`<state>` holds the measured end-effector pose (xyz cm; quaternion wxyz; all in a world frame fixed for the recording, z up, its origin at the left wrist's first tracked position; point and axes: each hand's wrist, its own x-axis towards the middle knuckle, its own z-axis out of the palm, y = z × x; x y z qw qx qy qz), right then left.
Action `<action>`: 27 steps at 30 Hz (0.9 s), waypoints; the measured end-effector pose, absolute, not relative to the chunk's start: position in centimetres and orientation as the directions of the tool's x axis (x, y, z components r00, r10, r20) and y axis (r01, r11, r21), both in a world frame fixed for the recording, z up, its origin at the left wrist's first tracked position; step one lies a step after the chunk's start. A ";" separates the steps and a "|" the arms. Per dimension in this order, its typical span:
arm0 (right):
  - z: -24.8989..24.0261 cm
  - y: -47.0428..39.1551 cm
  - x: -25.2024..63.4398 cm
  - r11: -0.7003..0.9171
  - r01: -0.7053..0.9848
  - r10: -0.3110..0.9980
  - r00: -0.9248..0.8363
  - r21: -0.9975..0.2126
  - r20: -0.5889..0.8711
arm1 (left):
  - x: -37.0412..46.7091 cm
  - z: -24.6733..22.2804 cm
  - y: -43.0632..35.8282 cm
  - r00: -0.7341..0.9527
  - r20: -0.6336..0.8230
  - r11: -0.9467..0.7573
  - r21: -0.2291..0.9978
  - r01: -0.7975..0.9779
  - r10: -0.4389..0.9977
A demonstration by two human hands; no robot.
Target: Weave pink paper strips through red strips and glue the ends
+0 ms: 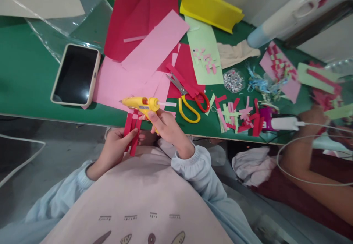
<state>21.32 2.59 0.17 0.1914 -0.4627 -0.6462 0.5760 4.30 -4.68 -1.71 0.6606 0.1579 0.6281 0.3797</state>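
Note:
My right hand (pixel 168 128) is wrapped round the grip of a yellow glue gun (pixel 138 102), its nozzle pointing left and a whitish glue stick (pixel 167 104) poking out of its back. Below the gun, my left hand (pixel 117 142) pinches several red paper strips (pixel 133 141) that hang over the table's front edge, with a bit of pink woven in at their top. The gun's body partly hides that top end. Pink paper sheets (pixel 121 82) lie just behind the gun. To its right rest scissors (pixel 189 104) with yellow and red handles, blades partly spread.
A phone (pixel 75 74) lies at left on the green table (pixel 24 67). Loose paper strips (pixel 234 115), a tub of googly eyes (pixel 234 80) and a white plug with a cable (pixel 285 123) are at right. Another person's arm (pixel 299 155) reaches in there.

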 end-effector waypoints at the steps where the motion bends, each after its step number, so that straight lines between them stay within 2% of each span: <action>1: 0.2 2.6 21.4 -0.094 0.372 0.812 -0.509 -0.923 -0.287 | 4.3 -1.7 -4.7 -0.080 -0.713 0.663 0.683 -0.306 0.697; 9: 0.1 2.7 21.5 -0.140 0.319 0.817 -0.498 -0.937 -0.292 | 4.2 -1.8 -4.6 -0.072 -0.704 0.660 0.693 -0.291 0.707; 17: 0.1 2.8 21.4 -0.269 0.212 0.867 -0.372 -0.940 -0.332 | 4.0 -0.6 -4.4 -0.028 -0.773 0.726 0.606 -0.325 0.634; 23: -0.1 2.9 21.4 -0.276 0.229 0.852 -0.392 -0.933 -0.348 | 3.6 -0.8 -4.6 -0.001 -0.791 0.746 0.577 -0.333 0.612; 27: -0.1 2.9 21.3 -0.266 0.242 0.847 -0.403 -0.933 -0.346 | 3.3 -1.7 -4.9 0.055 -0.754 0.727 0.607 -0.321 0.654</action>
